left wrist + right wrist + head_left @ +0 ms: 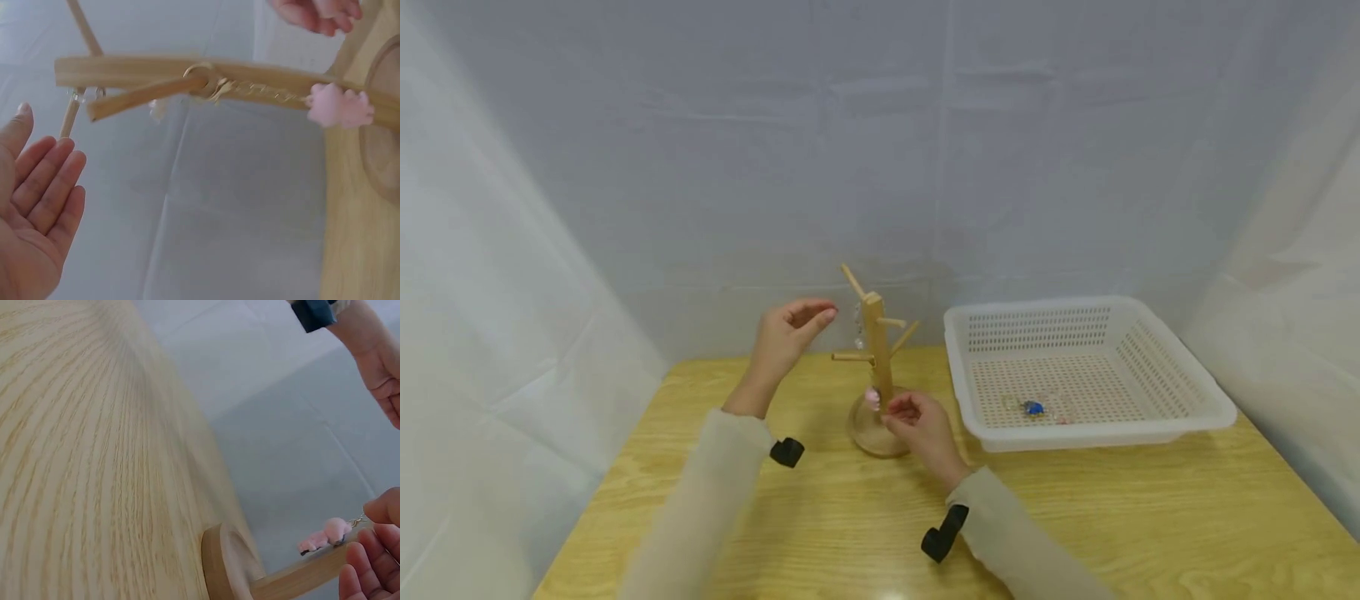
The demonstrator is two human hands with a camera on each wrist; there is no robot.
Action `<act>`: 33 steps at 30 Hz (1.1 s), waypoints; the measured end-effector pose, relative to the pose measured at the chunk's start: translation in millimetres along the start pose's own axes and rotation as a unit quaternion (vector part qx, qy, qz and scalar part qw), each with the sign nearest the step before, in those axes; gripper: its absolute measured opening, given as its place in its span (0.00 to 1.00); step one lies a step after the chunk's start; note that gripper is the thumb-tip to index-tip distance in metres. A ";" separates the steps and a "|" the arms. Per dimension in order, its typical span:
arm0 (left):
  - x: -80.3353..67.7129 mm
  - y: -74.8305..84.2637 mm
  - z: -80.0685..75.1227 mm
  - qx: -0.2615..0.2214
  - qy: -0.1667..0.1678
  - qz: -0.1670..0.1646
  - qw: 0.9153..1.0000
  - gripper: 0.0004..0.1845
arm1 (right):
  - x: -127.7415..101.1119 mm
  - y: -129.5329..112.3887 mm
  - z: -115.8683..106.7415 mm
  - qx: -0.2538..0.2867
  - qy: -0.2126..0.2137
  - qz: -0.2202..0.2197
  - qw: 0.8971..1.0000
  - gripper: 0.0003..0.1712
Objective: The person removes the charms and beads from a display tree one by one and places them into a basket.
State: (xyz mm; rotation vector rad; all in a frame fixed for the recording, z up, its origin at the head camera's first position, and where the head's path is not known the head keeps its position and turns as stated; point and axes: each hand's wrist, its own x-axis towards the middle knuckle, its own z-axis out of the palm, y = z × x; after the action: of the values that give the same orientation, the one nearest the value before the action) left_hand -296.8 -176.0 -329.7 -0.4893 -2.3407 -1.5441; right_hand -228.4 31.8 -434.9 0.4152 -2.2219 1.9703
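Note:
A wooden stand with pegs [877, 342] rises from a round base. From one lower peg hangs a keychain with a pink charm [337, 105]; its gold ring [203, 78] loops round the peg. A clear beaded keychain [859, 327] hangs higher up, partly hidden by the post in the left wrist view. My left hand [786, 337] is beside the upper pegs, fingers apart from the thumb and holding nothing. Low by the post, my right hand [922, 427] is close to the pink charm with loosely bent fingers; the left wrist view shows a gap between them.
Right of the stand, a white perforated basket [1202, 400] holds a keychain with a blue charm [1033, 408] and other small clear and pinkish pieces. Both stand on a wood-grain table [850, 533]. Pale sheeting [775, 167] hangs behind and at the sides.

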 end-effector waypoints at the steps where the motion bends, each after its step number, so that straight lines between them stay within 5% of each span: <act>1: 5.0 0.4 -1.8 -0.002 0.001 0.001 1.000 0.19 | -0.8 -3.0 0.4 0.001 0.000 0.001 1.000 0.10; 8: 35.7 5.1 -6.1 -0.026 0.000 0.004 1.000 0.21 | -2.5 -3.7 5.8 0.011 0.013 0.010 1.000 0.11; 16: 58.5 12.3 -0.5 -0.050 -0.058 -0.001 0.997 0.22 | -1.6 -1.9 13.8 0.012 0.023 -0.001 1.000 0.11; 24: 67.0 14.1 5.4 -0.074 -0.110 -0.030 0.991 0.20 | 5.2 22.0 21.8 0.009 0.037 -0.005 0.999 0.12; 33: 65.3 10.6 1.2 -0.127 -0.131 -0.039 0.982 0.22 | 5.4 39.2 21.9 0.011 0.049 -0.002 0.999 0.13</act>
State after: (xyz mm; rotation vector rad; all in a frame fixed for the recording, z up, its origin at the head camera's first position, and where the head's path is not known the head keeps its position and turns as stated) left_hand -351.0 -163.2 -293.9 -0.7073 -2.3840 -1.9342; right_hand -243.6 13.6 -473.4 0.3179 -2.1389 1.9706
